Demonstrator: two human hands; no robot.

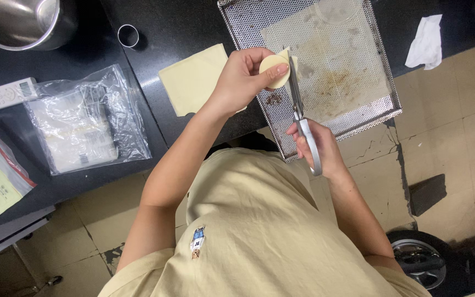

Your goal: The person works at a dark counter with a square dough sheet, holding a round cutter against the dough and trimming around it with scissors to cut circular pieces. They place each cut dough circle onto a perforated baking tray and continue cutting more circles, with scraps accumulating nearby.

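Scissors and dough disc over the tray
Right hand grips scissors; left hand pinches a pale round dough disc above the perforated tray at the bench edge

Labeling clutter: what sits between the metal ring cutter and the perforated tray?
In the head view, bare black counter separates the ring cutter from the perforated tray; the pale dough sheet lies just below that stretch.

Single head-worn view, steeply downward, close over the counter
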